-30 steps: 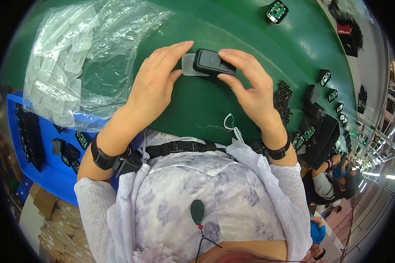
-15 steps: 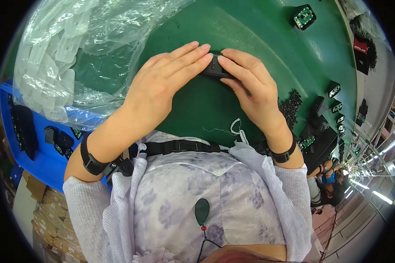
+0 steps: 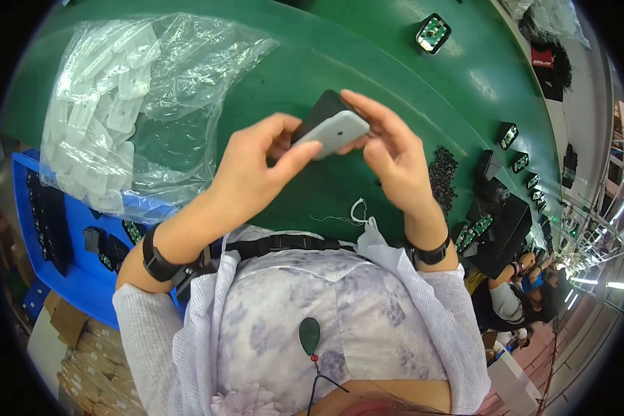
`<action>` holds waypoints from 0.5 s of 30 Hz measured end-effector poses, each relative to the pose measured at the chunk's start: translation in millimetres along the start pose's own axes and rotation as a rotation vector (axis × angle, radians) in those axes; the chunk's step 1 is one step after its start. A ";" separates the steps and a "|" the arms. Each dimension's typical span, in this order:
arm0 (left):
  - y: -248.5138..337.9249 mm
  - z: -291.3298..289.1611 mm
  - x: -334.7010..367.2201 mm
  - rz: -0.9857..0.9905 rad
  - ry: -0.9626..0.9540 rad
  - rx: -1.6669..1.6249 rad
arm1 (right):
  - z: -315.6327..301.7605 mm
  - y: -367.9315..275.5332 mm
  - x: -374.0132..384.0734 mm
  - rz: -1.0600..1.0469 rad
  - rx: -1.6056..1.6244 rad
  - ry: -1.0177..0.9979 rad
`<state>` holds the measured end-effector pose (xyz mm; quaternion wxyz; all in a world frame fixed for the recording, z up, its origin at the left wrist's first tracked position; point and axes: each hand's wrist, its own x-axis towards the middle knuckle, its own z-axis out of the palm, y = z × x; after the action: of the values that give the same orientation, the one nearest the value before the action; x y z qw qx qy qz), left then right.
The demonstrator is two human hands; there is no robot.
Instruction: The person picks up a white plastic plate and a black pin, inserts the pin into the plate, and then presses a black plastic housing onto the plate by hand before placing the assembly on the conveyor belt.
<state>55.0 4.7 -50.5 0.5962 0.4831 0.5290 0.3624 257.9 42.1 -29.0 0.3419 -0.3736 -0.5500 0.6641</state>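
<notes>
Above the green tabletop, both hands hold a black housing (image 3: 322, 109) with rounded corners. It is tilted, and its light grey face panel (image 3: 334, 134) with a small dark hole points toward me. My left hand (image 3: 253, 156) grips the lower left end, thumb on the grey panel and fingers mostly hidden behind. My right hand (image 3: 399, 163) is closed around the right end, with its fingers along the top and far side. To the left lies a clear plastic bag (image 3: 187, 66) with several translucent flat panels (image 3: 126, 90) in it.
A pile of small black pieces (image 3: 442, 179) lies right of my right hand. Black housings with green circuit boards stand at the far right (image 3: 433, 33) and along the right edge (image 3: 508, 135). A blue bin (image 3: 76, 281) with black parts sits at left. A white cord (image 3: 359, 208) lies near me.
The housing was low on the table under both hands with its black side up. It is now lifted and tipped, showing its grey panel. My left fingers have curled around it.
</notes>
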 end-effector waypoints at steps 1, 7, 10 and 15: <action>4.5 1.8 -8.6 0.006 0.007 0.006 | 1.4 -5.1 -8.0 0.032 -0.055 -0.016; 30.8 10.4 -31.8 0.169 -0.152 -0.054 | 16.2 -37.5 -35.8 -0.110 -0.272 0.144; 54.8 20.3 -36.5 0.427 -0.152 0.027 | 20.6 -60.9 -59.3 -0.213 -0.426 0.339; 67.3 53.8 -43.9 0.833 -0.014 -0.024 | 16.1 -84.3 -72.3 -0.678 -0.631 0.243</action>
<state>105.3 -28.8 25.0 0.4077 0.6513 0.2800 0.5755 282.7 -14.4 64.7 0.4709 -0.3334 -0.7718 0.2672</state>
